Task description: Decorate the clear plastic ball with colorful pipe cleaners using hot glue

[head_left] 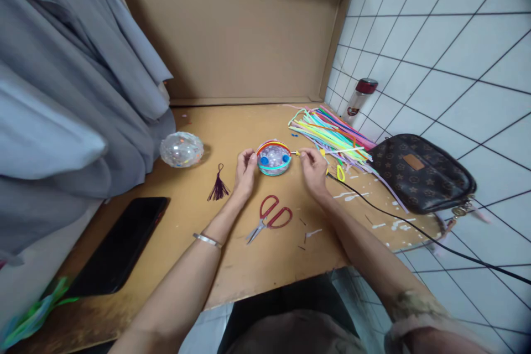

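Tan bench [232,265] carries everything. Tiled wall [435,50] at right; big cardboard sheet with folded edges [232,33] upright at the back; grey cloth [74,77] hangs at left. Brown patterned bag [423,174] at the right edge, against the wall. Black phone [120,246] flat at near left, green-blue strands [37,315] beside its lower end. Pile of multicolored fuzzy sticks [332,133] at far right, just left of the bag; clear bottle with red cap [360,100] behind the pile.

Hands: left hand [245,172] grasping the left side of the decorated ball [274,161], bracelet [207,240] on that wrist; right hand [314,172] closed on a yellow-tipped tool [296,153], maybe a glue gun, mostly covered by the fingers, its tip at the ball's right side. Ball is between the hands, mid-bench: red and yellow band over the top, turquoise band lower, two blue dots. Second clear ball [181,149] sits at left near the cloth.

Black cord [398,213] runs from near the right hand off to the right. Red-handled scissors [270,220] lie open below the ball. Dark purple tassel [218,185] left of the left hand. Small yellow loop [341,172] by the pile. White smears [400,224] and thin dark scraps [302,248] on the bench.
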The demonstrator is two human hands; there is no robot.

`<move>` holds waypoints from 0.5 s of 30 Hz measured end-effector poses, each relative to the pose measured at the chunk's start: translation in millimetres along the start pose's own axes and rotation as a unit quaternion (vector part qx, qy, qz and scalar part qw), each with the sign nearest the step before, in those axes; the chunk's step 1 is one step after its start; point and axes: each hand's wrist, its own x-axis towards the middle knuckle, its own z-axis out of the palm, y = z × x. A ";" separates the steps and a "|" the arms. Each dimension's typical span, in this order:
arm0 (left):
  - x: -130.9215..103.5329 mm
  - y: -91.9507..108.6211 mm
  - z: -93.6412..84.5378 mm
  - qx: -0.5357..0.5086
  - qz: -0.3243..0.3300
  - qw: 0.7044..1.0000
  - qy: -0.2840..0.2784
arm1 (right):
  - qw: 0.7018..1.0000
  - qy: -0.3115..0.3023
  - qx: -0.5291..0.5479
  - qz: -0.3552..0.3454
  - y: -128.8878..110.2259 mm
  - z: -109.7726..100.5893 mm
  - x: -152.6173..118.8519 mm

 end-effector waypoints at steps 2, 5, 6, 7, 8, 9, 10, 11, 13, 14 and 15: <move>0.4 -1.0 0.3 0.001 -0.002 1.000 0.007 | 0.999 0.012 -0.026 -0.024 4.6 -6.3 29.6; 0.3 -2.5 1.9 0.001 -0.003 1.000 0.020 | 0.995 0.045 -0.073 -0.053 19.9 -23.3 87.4; 0.1 -2.9 2.5 0.000 -0.003 1.000 0.022 | 0.993 0.053 -0.098 -0.050 27.0 -30.4 106.6; 0.0 -3.4 3.2 -0.002 -0.003 1.000 0.023 | 0.989 0.055 -0.131 -0.035 34.7 -38.1 124.2; -0.2 -3.7 3.7 -0.003 -0.001 1.000 0.025 | 0.984 0.055 -0.172 -0.011 42.5 -46.4 139.7; -0.3 -3.9 4.1 -0.004 0.001 1.000 0.024 | 0.975 0.052 -0.217 0.021 50.2 -55.1 152.6; -0.5 -3.8 4.4 -0.006 0.003 1.000 0.023 | 0.962 0.042 -0.263 0.057 57.3 -64.1 162.7; -0.8 -3.5 4.5 -0.007 0.004 1.000 0.022 | 0.946 0.036 -0.308 0.095 63.6 -73.2 170.2; -1.5 -2.5 4.4 -0.008 0.002 1.000 0.020 | 0.905 0.001 -0.402 0.140 73.9 -90.4 178.2; -1.9 -1.8 4.2 -0.006 0.000 1.000 0.019 | 0.878 -0.026 -0.452 0.155 77.9 -97.6 179.4; -2.4 -1.2 3.8 -0.004 -0.002 1.000 0.017 | 0.847 -0.054 -0.501 0.171 81.1 -103.4 179.4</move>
